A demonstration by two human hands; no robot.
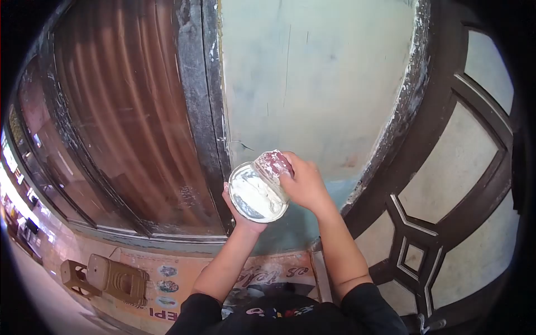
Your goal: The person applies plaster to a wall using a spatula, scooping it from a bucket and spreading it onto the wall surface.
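My left hand (244, 218) is wrapped round the underside and side of a round tub (250, 214), tilted so that its mouth faces me. Thick white putty (252, 191) coats the inside. In my right hand (307, 181) is a dark red, flat scraper (273, 163) smeared with white, gripped between thumb and fingers. The scraper's lower edge overlaps the tub's upper right rim. Both hands are in front of a pale wall panel (318, 84) with thin dark scratches.
A worn dark frame (201, 84) with white smears borders the panel on the left, beside a window with a brown curtain (123, 111). On the right stands a dark panelled door (446, 145). Brown plastic stools (106, 276) and a printed banner (167, 268) are on the floor.
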